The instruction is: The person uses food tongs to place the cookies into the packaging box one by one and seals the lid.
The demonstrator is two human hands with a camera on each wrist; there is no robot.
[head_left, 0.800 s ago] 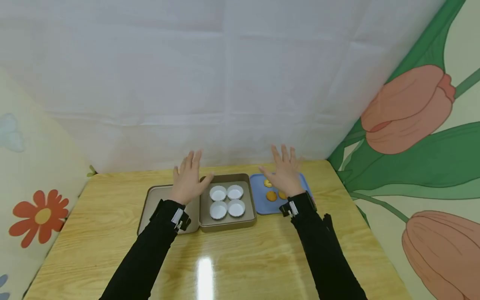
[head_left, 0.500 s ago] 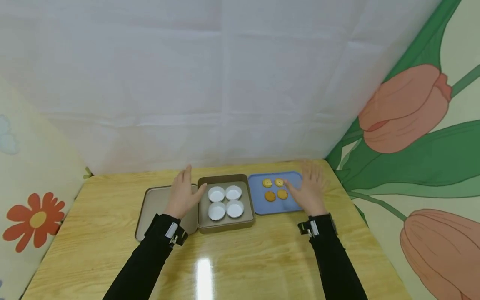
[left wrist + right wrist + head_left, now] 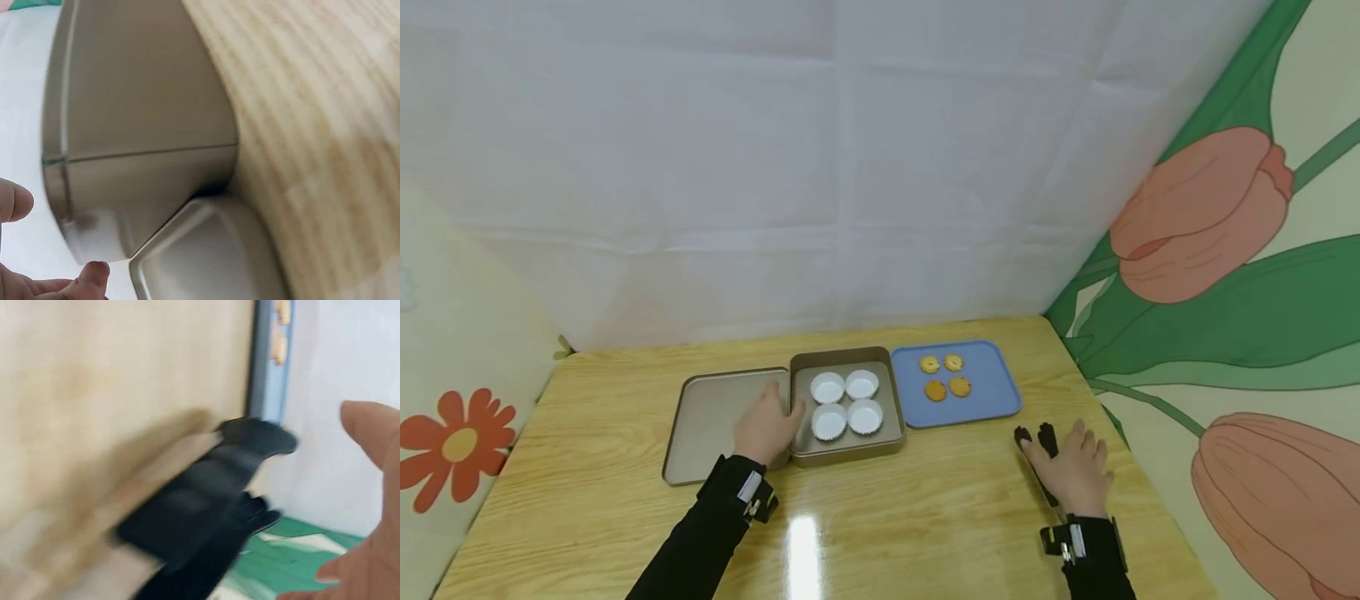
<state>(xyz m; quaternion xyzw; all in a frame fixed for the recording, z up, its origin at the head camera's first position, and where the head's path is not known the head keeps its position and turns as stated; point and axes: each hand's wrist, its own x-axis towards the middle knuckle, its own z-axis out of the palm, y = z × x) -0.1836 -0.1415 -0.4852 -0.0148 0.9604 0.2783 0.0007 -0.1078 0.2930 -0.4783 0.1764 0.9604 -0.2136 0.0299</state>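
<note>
On the light wooden table a flat tan metal lid lies at 9 o'clock of the square tan baking tin holding four white paper cups. At 3 o'clock of the tin sits a blue tray with four small cookies. The left hand, fingers relaxed, rests at the tin's left wall. The right hand, fingers spread, lies over black tongs, at 5 o'clock of the tray.

A lid lies left of a tin holding four paper cups; right of it, a tray carries four biscuits; tongs lie nearer.
</note>
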